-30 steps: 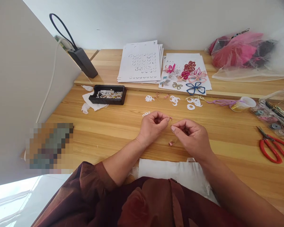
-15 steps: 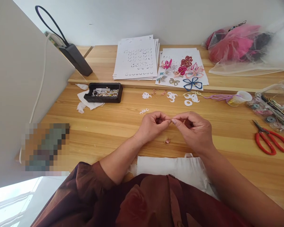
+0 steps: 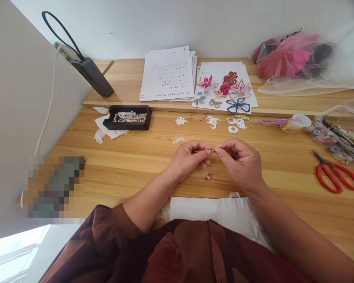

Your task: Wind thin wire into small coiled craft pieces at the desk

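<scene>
My left hand (image 3: 191, 159) and my right hand (image 3: 240, 160) meet fingertip to fingertip above the middle of the table. Both are closed in a pinch on something tiny between thumbs and forefingers, too small and covered to name. Just below them on the wood lies a small spool-like piece with copper-pink thread (image 3: 208, 176). Beyond my left hand rest small white paper crescents (image 3: 178, 140). Farther back are piles of larger white crescents (image 3: 212, 122), a white paper ring (image 3: 233, 129) and small pink wound pieces (image 3: 202, 117).
Red-handled scissors (image 3: 338, 175) lie at right, near a clear box of supplies (image 3: 342, 137) and a cup (image 3: 301, 122) with purple thread. A black tray (image 3: 128, 125) holds beads. Thread flowers (image 3: 238, 106) and paper sheets (image 3: 168, 74) sit on the raised ledge (image 3: 126, 70). White cloth (image 3: 206, 208) lies before me.
The fingers of my left hand have shifted slightly, with the lower ones now showing beneath the thumb. Both hands keep their pinch together. The view has tilted a little.
</scene>
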### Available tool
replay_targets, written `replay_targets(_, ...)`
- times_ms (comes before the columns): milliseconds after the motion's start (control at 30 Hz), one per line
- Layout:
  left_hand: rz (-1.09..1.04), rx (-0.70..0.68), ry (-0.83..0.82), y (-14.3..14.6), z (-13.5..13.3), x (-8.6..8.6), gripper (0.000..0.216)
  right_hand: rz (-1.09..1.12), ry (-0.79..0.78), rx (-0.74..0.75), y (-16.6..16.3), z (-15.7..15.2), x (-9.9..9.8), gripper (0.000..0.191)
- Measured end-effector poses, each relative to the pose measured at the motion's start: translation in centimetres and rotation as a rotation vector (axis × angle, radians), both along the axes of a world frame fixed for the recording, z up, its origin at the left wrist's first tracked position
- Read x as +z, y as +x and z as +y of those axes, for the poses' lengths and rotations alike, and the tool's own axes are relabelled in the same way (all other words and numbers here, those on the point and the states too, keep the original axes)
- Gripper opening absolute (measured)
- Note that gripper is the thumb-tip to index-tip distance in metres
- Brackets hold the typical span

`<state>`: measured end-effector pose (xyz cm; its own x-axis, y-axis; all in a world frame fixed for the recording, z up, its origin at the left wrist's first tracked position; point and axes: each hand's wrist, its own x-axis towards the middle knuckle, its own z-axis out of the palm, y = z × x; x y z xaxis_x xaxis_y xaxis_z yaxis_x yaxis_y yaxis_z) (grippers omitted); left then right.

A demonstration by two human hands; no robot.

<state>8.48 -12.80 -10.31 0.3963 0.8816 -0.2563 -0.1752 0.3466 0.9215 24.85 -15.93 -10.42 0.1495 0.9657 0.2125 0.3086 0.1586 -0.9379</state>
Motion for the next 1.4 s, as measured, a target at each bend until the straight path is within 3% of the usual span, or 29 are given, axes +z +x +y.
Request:
replay_targets(467,-0.105,-0.021,-0.044,-0.18,0.28,-1.0,0.029,0.048,-0.029,-0.015,-0.11,0.05,0.18,0.008)
replay_targets(900,-0.143,0.015,-0.116,0.14,-0.08,-0.97,0.037,0.018,-0.016,-0.031,-0.12,-0.06,0.1,0.007)
replay_targets(1400,-0.123,0.046,-0.073,0.59,-0.52,-0.58,0.042,-0.02,0.0,-0.074,-0.5,-0.3,0.07,0.008)
